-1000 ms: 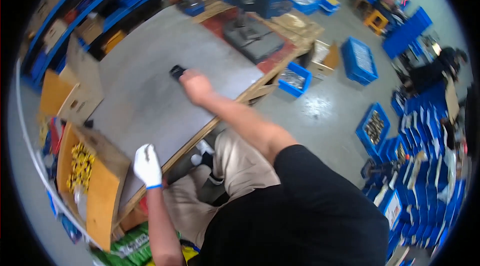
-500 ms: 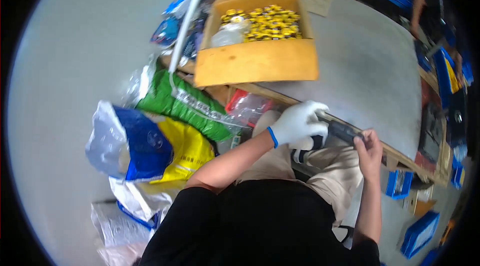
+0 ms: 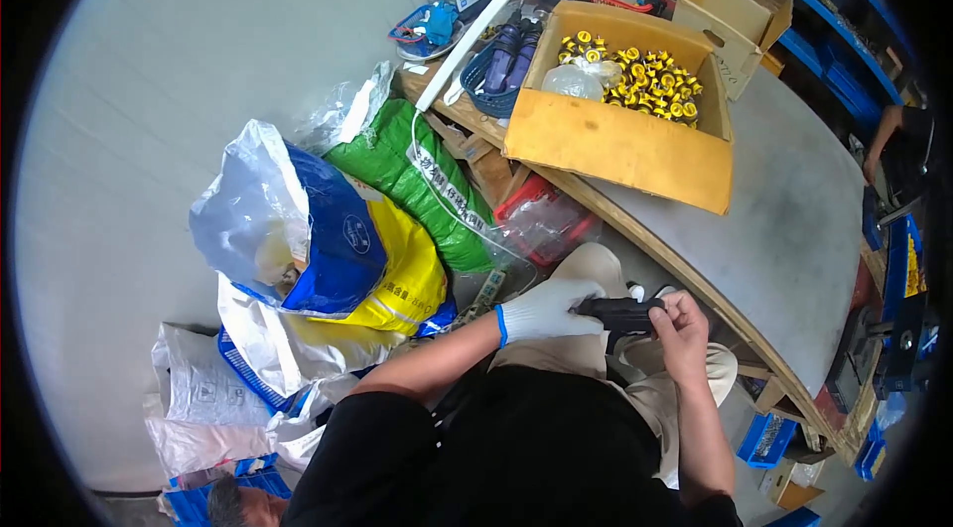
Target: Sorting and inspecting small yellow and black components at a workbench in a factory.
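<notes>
Above my lap, a black, roughly tube-shaped part point(image 3: 623, 315) lies level between my two hands; its exact kind does not show. My left hand point(image 3: 556, 310), in a white glove with a blue cuff, grips its left end. The bare fingers of my right hand point(image 3: 683, 329) pinch the right end, thumb on top. Beyond my hands, on the grey table point(image 3: 784, 180), stands an open cardboard box point(image 3: 620, 155). Inside it are several small yellow-and-black parts point(image 3: 655, 80) and a clear plastic bag point(image 3: 573, 82).
To my left stand an open blue-and-yellow sack point(image 3: 342, 239) and a green sack point(image 3: 412, 175). A white pole point(image 3: 486, 26) slants past the table's left end. Dark purple parts fill a blue basket point(image 3: 476, 90). People are at the far right and lower left; blue bins point(image 3: 764, 440) sit lower right.
My view has turned, so the table and box appear farther right. My hands, both still on the black part, have drawn back from the table edge toward my lap.
</notes>
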Tool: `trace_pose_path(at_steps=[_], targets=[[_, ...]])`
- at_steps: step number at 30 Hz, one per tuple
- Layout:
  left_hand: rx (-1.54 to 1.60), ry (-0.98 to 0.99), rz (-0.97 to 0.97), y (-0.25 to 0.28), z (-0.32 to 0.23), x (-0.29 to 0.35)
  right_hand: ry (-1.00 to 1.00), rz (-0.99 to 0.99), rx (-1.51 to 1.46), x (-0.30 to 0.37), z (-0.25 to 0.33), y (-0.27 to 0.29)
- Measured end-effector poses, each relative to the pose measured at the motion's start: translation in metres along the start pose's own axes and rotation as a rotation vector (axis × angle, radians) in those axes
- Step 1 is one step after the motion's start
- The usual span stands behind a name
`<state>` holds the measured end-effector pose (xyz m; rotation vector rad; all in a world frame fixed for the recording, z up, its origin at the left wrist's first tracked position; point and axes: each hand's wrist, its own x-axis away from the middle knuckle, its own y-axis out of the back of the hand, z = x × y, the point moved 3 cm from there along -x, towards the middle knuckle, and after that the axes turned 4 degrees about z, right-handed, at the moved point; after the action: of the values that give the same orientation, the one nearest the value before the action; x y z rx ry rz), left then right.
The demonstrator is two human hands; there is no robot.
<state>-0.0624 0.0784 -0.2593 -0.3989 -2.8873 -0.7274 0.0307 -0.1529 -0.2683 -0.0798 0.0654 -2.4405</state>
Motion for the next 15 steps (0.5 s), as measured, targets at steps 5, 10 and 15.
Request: trace_pose_path(at_steps=[5, 10, 15], targets=[[0.28, -0.086, -0.009, -0.004, 0.018, -0.003, -0.086, -0.009, -0.076, 0.005, -0.001, 0.005], [0.655, -0.063, 0.047, -0.017, 0.026, -0.003, -0.126, -0.05, -0.199, -0.007, -0.004, -0.012], [0.877, -0.058, 0.046, -0.01, 0.029, 0.013, -0.156, -0.026, -0.328, -0.016, -0.012, -0.014]])
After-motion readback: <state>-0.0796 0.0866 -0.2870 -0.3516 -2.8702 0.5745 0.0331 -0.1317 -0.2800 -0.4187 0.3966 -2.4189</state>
